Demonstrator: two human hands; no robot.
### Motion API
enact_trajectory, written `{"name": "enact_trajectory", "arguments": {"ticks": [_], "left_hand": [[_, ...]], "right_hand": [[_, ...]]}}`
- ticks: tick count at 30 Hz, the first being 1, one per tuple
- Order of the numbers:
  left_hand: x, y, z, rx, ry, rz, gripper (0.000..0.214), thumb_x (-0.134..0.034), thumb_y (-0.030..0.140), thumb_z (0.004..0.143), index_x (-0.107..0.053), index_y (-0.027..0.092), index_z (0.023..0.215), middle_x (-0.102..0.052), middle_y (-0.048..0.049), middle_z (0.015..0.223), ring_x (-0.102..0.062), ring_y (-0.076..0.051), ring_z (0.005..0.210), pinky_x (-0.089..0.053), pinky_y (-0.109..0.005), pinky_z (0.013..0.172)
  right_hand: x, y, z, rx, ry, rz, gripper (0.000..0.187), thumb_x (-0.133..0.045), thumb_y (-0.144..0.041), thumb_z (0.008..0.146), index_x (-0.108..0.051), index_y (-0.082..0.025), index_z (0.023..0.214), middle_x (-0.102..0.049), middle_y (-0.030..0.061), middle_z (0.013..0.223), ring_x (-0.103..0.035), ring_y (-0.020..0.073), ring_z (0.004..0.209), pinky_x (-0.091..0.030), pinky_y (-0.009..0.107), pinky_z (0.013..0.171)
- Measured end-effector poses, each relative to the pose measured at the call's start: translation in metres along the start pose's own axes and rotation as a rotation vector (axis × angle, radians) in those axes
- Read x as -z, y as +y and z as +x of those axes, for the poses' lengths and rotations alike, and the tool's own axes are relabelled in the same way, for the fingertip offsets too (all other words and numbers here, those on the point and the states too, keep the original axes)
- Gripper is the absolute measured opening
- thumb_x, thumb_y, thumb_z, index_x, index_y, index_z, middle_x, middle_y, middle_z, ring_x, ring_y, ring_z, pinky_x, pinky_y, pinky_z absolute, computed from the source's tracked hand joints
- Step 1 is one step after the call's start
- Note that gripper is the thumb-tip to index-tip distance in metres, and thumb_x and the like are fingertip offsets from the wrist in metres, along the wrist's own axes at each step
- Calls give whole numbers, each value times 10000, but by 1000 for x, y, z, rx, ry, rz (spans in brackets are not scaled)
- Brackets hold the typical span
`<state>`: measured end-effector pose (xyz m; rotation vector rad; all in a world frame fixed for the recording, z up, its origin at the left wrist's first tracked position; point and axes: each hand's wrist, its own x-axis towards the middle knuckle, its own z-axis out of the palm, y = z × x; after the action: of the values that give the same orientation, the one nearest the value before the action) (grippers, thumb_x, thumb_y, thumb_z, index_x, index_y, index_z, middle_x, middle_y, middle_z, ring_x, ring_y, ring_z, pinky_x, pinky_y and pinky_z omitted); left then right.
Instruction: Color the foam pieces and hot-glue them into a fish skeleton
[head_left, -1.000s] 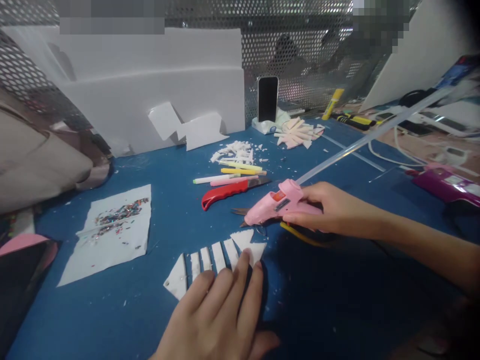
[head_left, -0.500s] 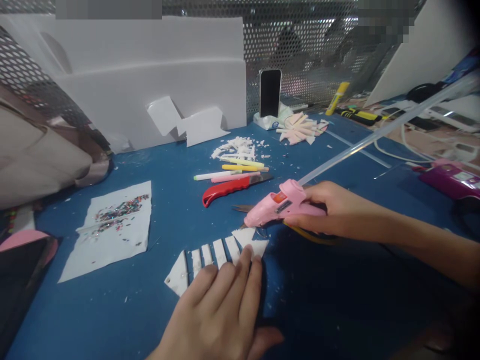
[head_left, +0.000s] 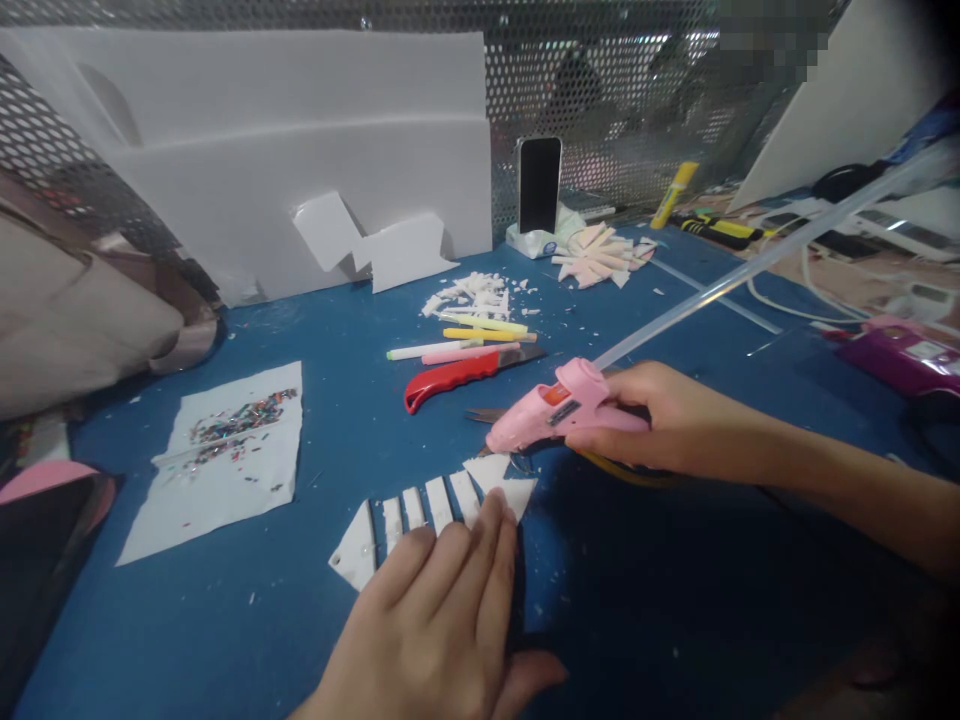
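A white fishbone-shaped cutout (head_left: 437, 503) with a pointed head, several ribs and a forked tail lies flat on the blue table. My left hand (head_left: 442, 610) rests over it, fingers stretched out and fingertips on the tail end. In my right hand (head_left: 645, 415) is a pink hot glue gun (head_left: 551, 408), its fingers wrapped round the handle. The nozzle is close to the tail's upper tip; whether they touch I cannot tell. A long clear glue stick (head_left: 697, 297) juts from the gun's back. Scissors (head_left: 486, 415) lie partly hidden beneath the gun.
Beyond the gun lie a red-handled knife (head_left: 457, 380), several pens (head_left: 487, 335) and white scraps (head_left: 472, 297). A paper sheet (head_left: 277, 480) with glitter is at left. A phone (head_left: 540, 185) stands at the back, beside pale pink strips (head_left: 600, 257). A yellow glue tube (head_left: 675, 195) stands further right.
Almost nothing differs. The glue gun has shifted very slightly left, and the fingers of my left hand have drawn a little closer together on the tail.
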<state>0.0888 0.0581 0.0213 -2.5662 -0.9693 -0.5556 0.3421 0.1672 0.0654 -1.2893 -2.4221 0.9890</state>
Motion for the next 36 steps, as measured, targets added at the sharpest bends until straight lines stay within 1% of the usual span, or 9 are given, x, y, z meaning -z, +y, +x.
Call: {"name": "enact_trajectory", "arguments": {"ticks": [2, 7, 10, 14, 19, 23, 26, 32, 36], "left_hand": [[0, -1, 0, 1, -14, 3, 535, -407, 488, 1012, -647, 49, 1202, -667, -123, 1258, -583, -206, 1012, -392, -347, 853], [2, -1, -4, -8, -17, 0, 549, -409, 501, 1007, -648, 49, 1208, -663, -125, 1262, -582, -210, 1009, -389, -348, 846], [2, 0, -4, -1, -3, -15, 549, -404, 499, 1008, -664, 47, 1181, -678, -130, 1232, -590, -208, 980, -387, -344, 834], [0, -1, -1, -10, 19, -2, 548, -407, 496, 1006, -668, 43, 1172, -684, -136, 1219, -592, -213, 971, -381, -343, 825], [0, -3, 0, -20, 17, -10, 538, -398, 479, 1013, -669, 41, 1169, -681, -138, 1225, -590, -216, 965, -379, -343, 821], [0, -2, -1, -12, 3, -5, 544, -399, 480, 1011, -666, 35, 1171, -686, -142, 1213, -592, -223, 960, -378, -348, 816], [0, -1, -2, -14, 34, -5, 543, -393, 480, 1012, -676, 38, 1151, -693, -144, 1199, -596, -225, 959, -379, -350, 816], [0, -1, 0, -12, 15, -7, 536, -402, 476, 1010, -672, 38, 1161, -686, -145, 1211, -605, -229, 965, -385, -349, 815], [2, -2, 1, -18, 26, -4, 534, -380, 467, 1019, -680, 44, 1147, -694, -133, 1201, -599, -220, 950, -388, -340, 805]], "right_hand": [[0, 1, 0, -18, -31, 8, 427, -534, -568, 894, -701, -179, 946, -558, -14, 663, -445, 114, 572, -316, 218, 491], [0, 1, 0, 6, 44, -43, 434, -564, -560, 869, -658, -154, 749, -522, -8, 632, -436, 113, 568, -310, 223, 494], [0, 0, 0, 8, 50, -33, 450, -551, -568, 872, -638, -157, 711, -496, -14, 602, -415, 105, 542, -289, 225, 477], [0, -3, 0, -21, 10, -1, 425, -563, -563, 864, -642, -166, 738, -523, -14, 612, -435, 104, 542, -306, 224, 478], [0, -6, 0, 11, 48, 21, 380, -567, -518, 870, -629, -170, 731, -494, -33, 563, -412, 91, 504, -300, 217, 459], [-2, -5, -2, 46, 38, -28, 383, -565, -517, 879, -632, -168, 736, -499, -32, 571, -407, 90, 511, -307, 210, 461], [-3, -3, -2, 64, 89, -80, 399, -556, -510, 889, -613, -162, 703, -505, -23, 589, -401, 96, 536, -318, 214, 481], [-3, -5, -3, 192, 68, -108, 283, -582, -430, 906, -668, -165, 856, -549, -36, 630, -424, 88, 556, -349, 200, 532], [-5, -6, -3, 201, 128, -126, 297, -582, -402, 913, -615, -168, 733, -462, -57, 567, -373, 74, 524, -326, 189, 503]]}}
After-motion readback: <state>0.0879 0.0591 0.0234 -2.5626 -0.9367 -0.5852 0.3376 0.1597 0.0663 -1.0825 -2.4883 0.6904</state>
